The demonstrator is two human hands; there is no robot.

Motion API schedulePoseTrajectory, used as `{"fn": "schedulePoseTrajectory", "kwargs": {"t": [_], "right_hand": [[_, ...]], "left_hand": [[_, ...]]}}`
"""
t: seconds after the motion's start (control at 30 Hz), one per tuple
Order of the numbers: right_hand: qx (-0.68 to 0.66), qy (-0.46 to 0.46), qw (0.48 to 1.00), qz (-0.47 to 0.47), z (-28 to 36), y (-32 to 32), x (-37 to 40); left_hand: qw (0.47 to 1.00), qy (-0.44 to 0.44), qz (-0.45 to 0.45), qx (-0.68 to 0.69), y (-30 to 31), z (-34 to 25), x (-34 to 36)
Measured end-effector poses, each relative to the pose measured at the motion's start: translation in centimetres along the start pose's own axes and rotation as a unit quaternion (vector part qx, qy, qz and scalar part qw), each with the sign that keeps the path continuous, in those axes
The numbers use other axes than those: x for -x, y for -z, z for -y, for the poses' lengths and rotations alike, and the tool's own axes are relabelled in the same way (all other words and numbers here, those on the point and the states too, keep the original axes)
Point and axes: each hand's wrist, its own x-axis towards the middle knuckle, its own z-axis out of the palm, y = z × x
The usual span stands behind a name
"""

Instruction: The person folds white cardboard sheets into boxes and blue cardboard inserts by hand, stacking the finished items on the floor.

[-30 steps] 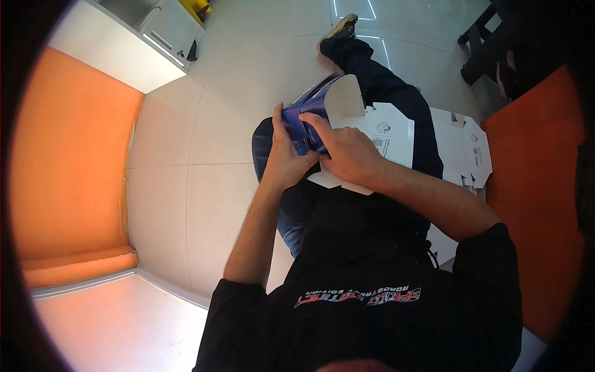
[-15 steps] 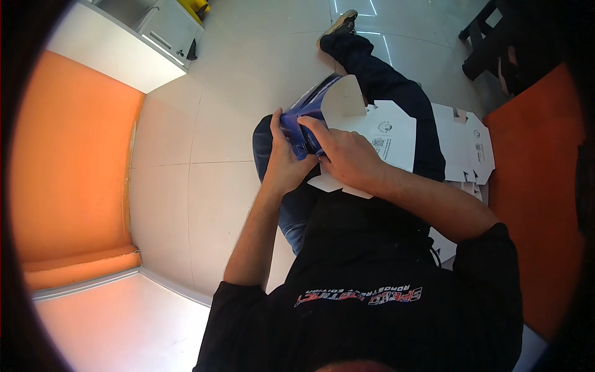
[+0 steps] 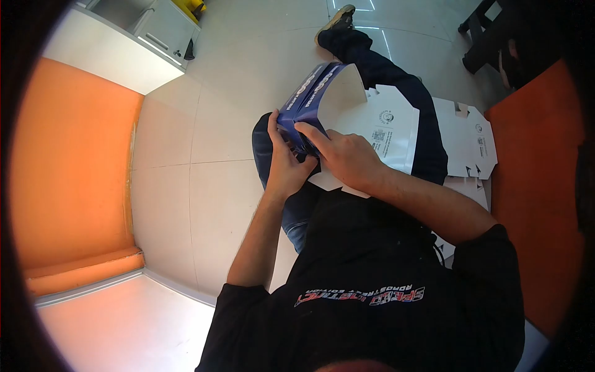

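Observation:
A cardboard box (image 3: pixel 310 102), partly folded, is held over my lap; its outside is printed blue with white lettering. A broad white inner panel (image 3: pixel 390 127) with a small logo and a printed code spreads from it to the right across my leg. My left hand (image 3: pixel 288 164) grips the box's near end, fingers along the left side and thumb at the near edge. My right hand (image 3: pixel 347 155) holds the near right corner, index finger laid along the blue edge and the other fingers curled at the white panel. Part of the near end is hidden behind the fingers.
More flat white cardboard blanks (image 3: pixel 462 139) lie on the floor beyond my right leg, beside an orange panel (image 3: pixel 533 186). A white cabinet (image 3: pixel 164 34) stands at the upper left, near an orange wall (image 3: pixel 74 167). Dark furniture legs (image 3: pixel 480 46) are at the upper right.
The box has tipped so its blue lettered side shows more, and its far end has risen in view. Both hands keep hold of the near end, with fingers slightly shifted.

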Motion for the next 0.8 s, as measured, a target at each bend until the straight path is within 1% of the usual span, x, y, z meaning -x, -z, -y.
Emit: {"fn": "schedulePoseTrajectory", "kwargs": {"t": [0.03, 0.1, 0.17, 0.23, 0.47, 0.53, 0.67, 0.73, 0.8], "right_hand": [[0.000, -0.001, 1.000, 0.001, 0.0, -0.1, 0.1], [0.020, 0.023, 0.999, -0.032, -0.1, -0.2, 0.2], [0.021, 0.022, 0.999, -0.032, -0.2, -0.3, 0.2], [0.023, 0.023, 0.999, -0.032, -0.4, -0.3, 0.0], [0.018, 0.021, 0.999, -0.025, -0.3, -0.1, -0.1], [0.012, 0.018, 1.000, -0.019, -0.2, -0.2, -0.2], [0.013, -0.005, 1.000, -0.019, 0.0, -0.5, -0.2], [0.005, -0.012, 1.000, -0.017, -0.2, -0.7, -0.3], [-0.004, -0.013, 1.000, -0.020, -0.3, -1.0, -0.4]], "left_hand": [[1.000, -0.018, -0.003, -0.007, -0.1, -0.2, 0.1], [1.000, -0.012, -0.008, -0.014, -0.2, -0.4, 0.3], [1.000, -0.008, -0.011, -0.022, -0.5, -0.4, 0.2], [0.998, -0.041, -0.037, 0.005, -0.8, -0.1, -0.1], [0.997, -0.033, -0.061, 0.040, -1.6, -0.3, -0.4], [0.995, -0.051, -0.082, -0.035, -1.8, 0.2, -0.8], [0.993, -0.057, -0.065, -0.086, -1.4, 1.1, -1.2], [0.997, -0.038, -0.045, -0.045, -1.3, 0.9, -1.1], [0.997, -0.038, -0.044, -0.041, -1.6, 0.9, -0.9]]}}
